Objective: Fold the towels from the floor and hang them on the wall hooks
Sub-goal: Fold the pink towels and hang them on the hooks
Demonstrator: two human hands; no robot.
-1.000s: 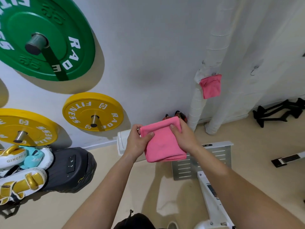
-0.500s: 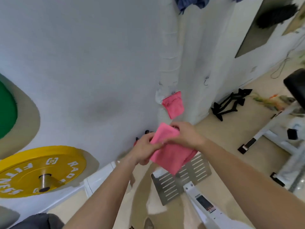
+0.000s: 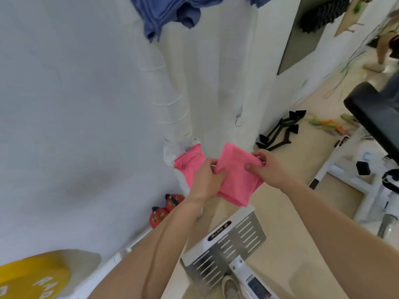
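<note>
While we stand close to the white wall [image 3: 75, 104], we hold a folded pink towel [image 3: 235, 175] up in the air between both hands, above the pale floor [image 3: 291, 212]. Our left hand [image 3: 207, 180] grips the towel's left edge, fingers curled behind the cloth and thumb pressed on the front. Our right hand [image 3: 265, 167] pinches the upper right corner, thumb on the near face and fingers tucked behind. The towel hangs tilted, its top left corner highest and its lower edge drooping toward us.

Just left of it and farther off, a second pink towel [image 3: 190, 162] hangs against the wall at the foot of a white wrapped pipe [image 3: 164, 93]. Our left hand covers part of it, and we cannot tell whether the two towels touch. A small wire hook [image 3: 238, 123] shows on the wall above the held towel and to its right. Blue cloth [image 3: 172, 11] hangs at the very top of the view.

Near the wall's base on the floor, left of our left forearm, lie two red objects [image 3: 166, 209]. A slotted metal plate [image 3: 226, 247] lies below the towel, nearer to us, with a pale shoe [image 3: 231, 288] at its near edge. A yellow weight plate [image 3: 32, 279] shows at the near left corner. Farther right, black stands [image 3: 278, 134] lie on the floor by the wall, coloured cords [image 3: 326, 125] lie beyond them, and a black pad [image 3: 375, 117] juts in from the right edge.
</note>
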